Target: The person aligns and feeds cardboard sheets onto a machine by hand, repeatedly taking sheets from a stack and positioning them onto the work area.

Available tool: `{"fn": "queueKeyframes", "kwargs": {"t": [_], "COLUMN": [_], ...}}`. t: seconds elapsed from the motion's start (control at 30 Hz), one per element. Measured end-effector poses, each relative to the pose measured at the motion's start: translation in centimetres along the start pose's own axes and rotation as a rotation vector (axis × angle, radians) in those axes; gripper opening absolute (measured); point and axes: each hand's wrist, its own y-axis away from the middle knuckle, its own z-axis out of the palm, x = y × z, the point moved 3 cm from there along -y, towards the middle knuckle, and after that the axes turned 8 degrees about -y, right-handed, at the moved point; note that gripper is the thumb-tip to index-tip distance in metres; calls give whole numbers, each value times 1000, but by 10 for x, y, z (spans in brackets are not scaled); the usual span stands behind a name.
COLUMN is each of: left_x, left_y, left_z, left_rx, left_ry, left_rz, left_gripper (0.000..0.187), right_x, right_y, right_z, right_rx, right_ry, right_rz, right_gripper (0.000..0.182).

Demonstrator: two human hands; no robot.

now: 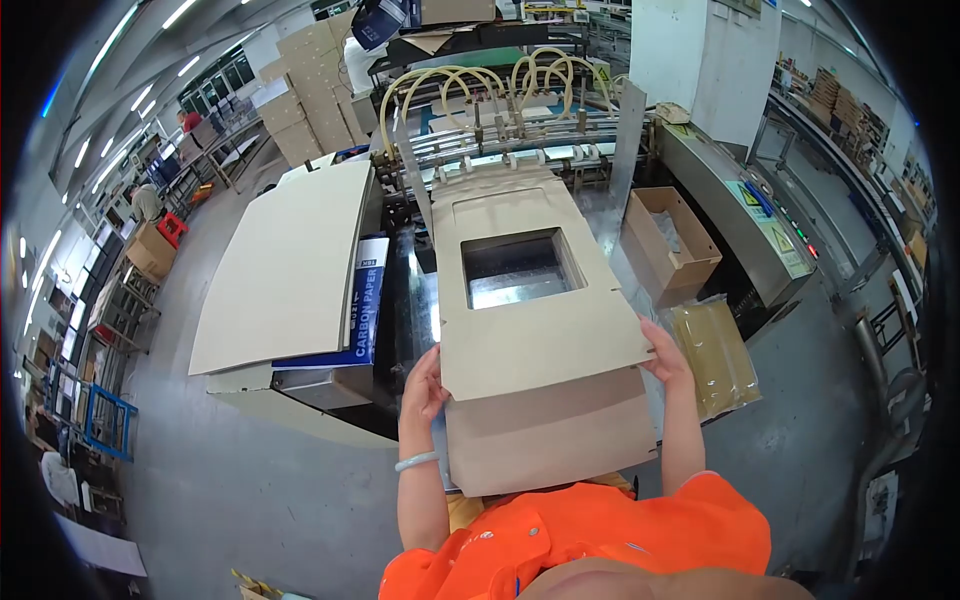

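Observation:
A stack of flat tan cardboard blanks (540, 360) lies in front of me, its far end up against the machine's rollers. The top blank has a rectangular window cut through it, and shiny metal shows inside the opening. My left hand (425, 385) holds the blanks' left edge near the front corner, fingers curled against it. On the opposite edge, my right hand (664, 353) grips near the front right corner, its fingertips partly hidden. A lower cardboard sheet (550, 440) hangs out toward my body beneath the top ones.
Behind the blanks stands a machine (510, 135) with rollers and curved hoses. Left are large pale boards (290, 260) and a blue carbon paper box (368, 315). Right are an open cardboard box (690, 262), a plastic-wrapped brown pack (715, 360) and a control panel (770, 225).

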Motion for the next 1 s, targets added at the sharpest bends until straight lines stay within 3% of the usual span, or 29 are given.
{"fn": "queueKeyframes", "kwargs": {"t": [0.1,0.3,0.43,0.47,0.6,0.77,1.0], "left_x": [-1,-10,-27,-28,-31,-39,-48], "left_y": [15,36,34,36,47,47,41], "left_z": [23,61,67,69,76,83,82], "left_rx": [-28,-254,-108,-107,61,52,17], "left_ry": [320,336,-140,-138,-943,-1243,-1390], "left_rz": [29,167,472,470,533,715,837], "left_gripper": [35,43,46,46,49,49,40], "right_x": [16,20,28,31,49,57,63], "right_y": [11,28,32,31,20,13,-5], "right_z": [-7,51,78,81,81,89,90], "right_rx": [-234,-372,-106,-103,-31,61,137], "right_ry": [-606,-760,-633,-631,-567,-369,-373], "right_rz": [60,-50,83,85,152,223,239], "right_gripper": [43,42,34,34,24,14,11]}}
